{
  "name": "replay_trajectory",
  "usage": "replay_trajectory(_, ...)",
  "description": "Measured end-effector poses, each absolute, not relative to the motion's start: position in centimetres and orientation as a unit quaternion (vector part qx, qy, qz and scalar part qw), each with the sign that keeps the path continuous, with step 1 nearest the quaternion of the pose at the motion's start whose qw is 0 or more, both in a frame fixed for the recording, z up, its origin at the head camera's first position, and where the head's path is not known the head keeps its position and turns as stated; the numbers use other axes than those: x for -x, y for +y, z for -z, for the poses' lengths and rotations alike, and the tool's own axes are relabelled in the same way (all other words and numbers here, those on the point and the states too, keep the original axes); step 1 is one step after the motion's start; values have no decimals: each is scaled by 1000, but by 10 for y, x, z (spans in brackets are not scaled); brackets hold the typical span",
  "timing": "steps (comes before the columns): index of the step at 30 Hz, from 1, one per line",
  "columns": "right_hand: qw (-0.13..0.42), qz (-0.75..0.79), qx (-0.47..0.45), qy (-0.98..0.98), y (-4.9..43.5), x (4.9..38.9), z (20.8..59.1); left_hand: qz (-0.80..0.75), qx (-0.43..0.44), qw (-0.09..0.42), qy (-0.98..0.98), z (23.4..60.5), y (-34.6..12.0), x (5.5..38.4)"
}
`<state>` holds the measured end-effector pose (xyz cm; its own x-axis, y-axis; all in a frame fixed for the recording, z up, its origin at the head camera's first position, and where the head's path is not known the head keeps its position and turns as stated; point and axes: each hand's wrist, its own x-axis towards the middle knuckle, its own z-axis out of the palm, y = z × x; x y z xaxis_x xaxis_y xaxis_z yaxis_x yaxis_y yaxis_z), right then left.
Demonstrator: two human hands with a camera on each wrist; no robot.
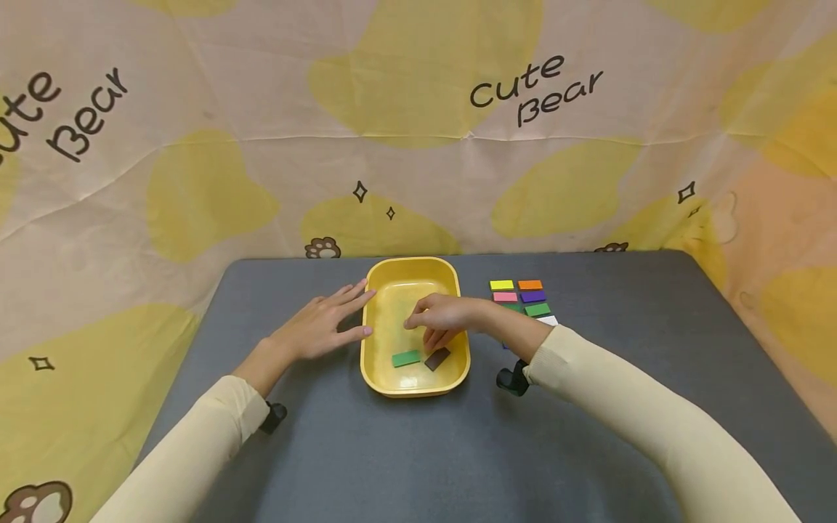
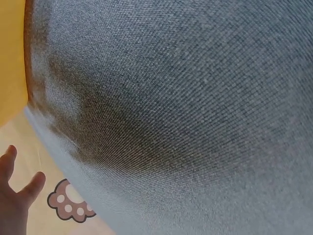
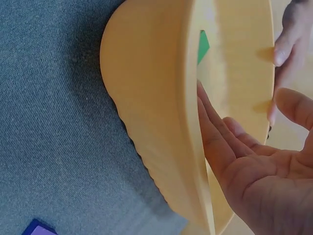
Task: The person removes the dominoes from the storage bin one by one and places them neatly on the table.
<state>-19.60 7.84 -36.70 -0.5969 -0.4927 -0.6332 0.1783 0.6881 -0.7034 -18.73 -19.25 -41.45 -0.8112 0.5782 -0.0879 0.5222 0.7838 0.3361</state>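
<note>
A yellow plastic tray (image 1: 381,349) stands on the table with a green rectangular block (image 1: 406,358) and a dark brown one (image 1: 437,359) lying flat near its front end. My left hand (image 1: 320,325) is at the tray's left side, its extended fingers touching the rim. Over the right rim reaches my right hand (image 1: 447,316), fingers down inside the tray just behind the brown block. In the right wrist view the right hand (image 3: 264,176) has its thumb apart from the fingers, and nothing shows between them. The fingertips are partly hidden behind the tray wall.
Right of the tray lie several coloured blocks, among them yellow (image 1: 501,285), orange (image 1: 530,285), pink (image 1: 505,297), purple (image 1: 532,296), green (image 1: 538,310) and white (image 1: 548,320). My right forearm covers some. A patterned cloth (image 1: 405,174) hangs behind the grey table (image 1: 405,465).
</note>
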Motion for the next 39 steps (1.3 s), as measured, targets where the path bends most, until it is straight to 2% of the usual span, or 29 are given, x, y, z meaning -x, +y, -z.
replay_trajectory(39,471,394,107,782,37,181,383,-161,-305,84,935,419,-197,189)
